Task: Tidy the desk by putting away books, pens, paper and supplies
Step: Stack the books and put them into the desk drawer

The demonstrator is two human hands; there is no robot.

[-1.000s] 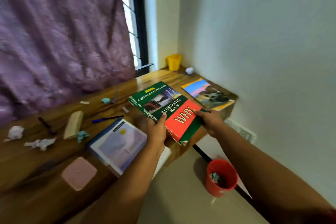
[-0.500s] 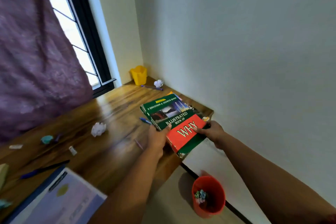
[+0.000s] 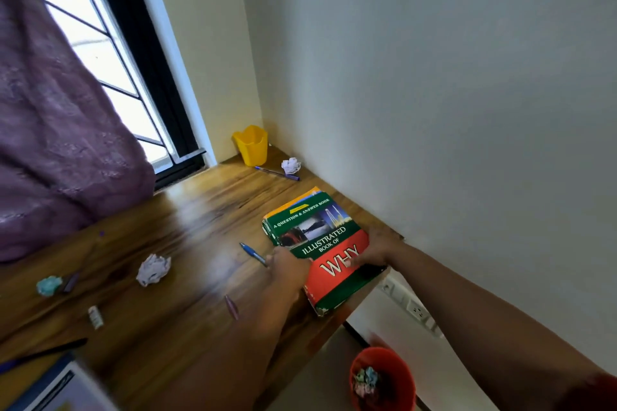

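Fingers of left hand (image 3: 289, 269) and right hand (image 3: 374, 252) clamp green book (image 3: 325, 248) edges; book now down on yellow-edged book (image 3: 302, 200) at desk (image 3: 187, 227) corner, carried last second. Stack begun; release next, likely.

A green and red hardcover book (image 3: 329, 252) titled "Illustrated Book of Why" lies on another book with an orange edge (image 3: 293, 203) at the wooden desk (image 3: 187, 237) corner, the left hand (image 3: 287, 269) and right hand (image 3: 375, 252) on its sides; a blue pen (image 3: 252, 253) lies just beside the left hand, a crumpled white paper ball (image 3: 153, 270) farther left, a yellow plastic cup (image 3: 251, 145) at the back
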